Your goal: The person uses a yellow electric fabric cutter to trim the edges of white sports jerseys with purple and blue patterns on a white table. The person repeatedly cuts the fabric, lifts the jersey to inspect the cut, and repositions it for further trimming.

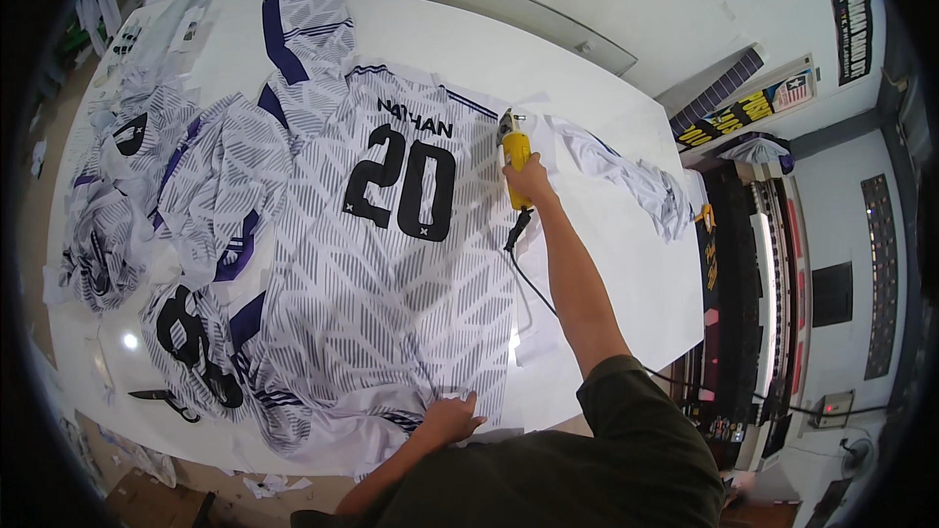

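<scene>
My right hand is closed round a yellow corded electric fabric cutter, whose metal head rests at the right edge of a white sports shirt piece with grey striped pattern. The piece bears black lettering and large black digits, with navy bands along its top. Its cord runs down beside my forearm. My left hand lies on the fabric near the lower edge, fingers apart. A narrow white offcut strip lies to the right of the cutter.
Piles of patterned fabric cover the left of the white table. Black scissors lie at the lower left. A long dark machine stands along the right, beside a wall with banners. Scraps litter the floor.
</scene>
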Demonstrator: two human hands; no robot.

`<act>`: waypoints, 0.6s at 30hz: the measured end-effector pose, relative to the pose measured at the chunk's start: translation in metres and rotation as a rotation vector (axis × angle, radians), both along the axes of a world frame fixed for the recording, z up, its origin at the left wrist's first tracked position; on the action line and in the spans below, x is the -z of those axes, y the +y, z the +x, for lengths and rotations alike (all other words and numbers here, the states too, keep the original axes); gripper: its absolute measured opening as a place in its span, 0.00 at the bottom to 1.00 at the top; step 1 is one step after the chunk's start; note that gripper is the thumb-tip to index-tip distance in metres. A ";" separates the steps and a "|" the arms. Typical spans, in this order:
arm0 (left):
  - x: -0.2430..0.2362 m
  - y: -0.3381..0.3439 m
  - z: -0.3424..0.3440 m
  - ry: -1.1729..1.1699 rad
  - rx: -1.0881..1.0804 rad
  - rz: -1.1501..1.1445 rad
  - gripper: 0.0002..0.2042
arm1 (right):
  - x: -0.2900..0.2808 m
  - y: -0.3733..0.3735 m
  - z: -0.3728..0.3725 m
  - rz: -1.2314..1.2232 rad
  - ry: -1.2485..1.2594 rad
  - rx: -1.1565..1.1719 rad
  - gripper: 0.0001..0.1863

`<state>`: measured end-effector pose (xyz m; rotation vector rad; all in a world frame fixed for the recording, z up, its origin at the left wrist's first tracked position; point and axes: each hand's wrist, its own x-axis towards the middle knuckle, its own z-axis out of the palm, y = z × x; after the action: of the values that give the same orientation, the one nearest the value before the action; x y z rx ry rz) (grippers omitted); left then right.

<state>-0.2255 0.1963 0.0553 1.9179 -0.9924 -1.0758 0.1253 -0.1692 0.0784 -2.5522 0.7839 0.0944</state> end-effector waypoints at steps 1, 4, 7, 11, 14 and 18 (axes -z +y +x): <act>-0.001 0.000 0.001 -0.003 -0.003 0.001 0.32 | -0.001 0.001 0.007 0.003 0.002 0.013 0.47; -0.003 -0.002 0.003 0.003 0.008 0.016 0.30 | 0.001 -0.006 0.027 0.011 0.008 0.052 0.46; -0.003 -0.004 0.006 0.044 0.038 0.067 0.31 | 0.001 -0.010 0.050 0.030 0.017 0.074 0.47; -0.006 -0.007 0.007 0.069 0.034 0.117 0.33 | 0.008 -0.022 0.084 0.026 -0.030 0.104 0.47; -0.001 -0.011 0.010 0.048 0.080 0.102 0.33 | 0.017 -0.051 0.104 -0.021 -0.090 0.176 0.46; -0.018 -0.029 0.046 -0.229 -0.201 0.063 0.23 | 0.034 -0.061 0.079 -0.003 -0.224 0.218 0.40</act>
<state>-0.1790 0.1677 0.0730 2.1764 -0.8719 -0.7940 0.2040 -0.2303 0.0440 -2.4083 0.9650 -0.2579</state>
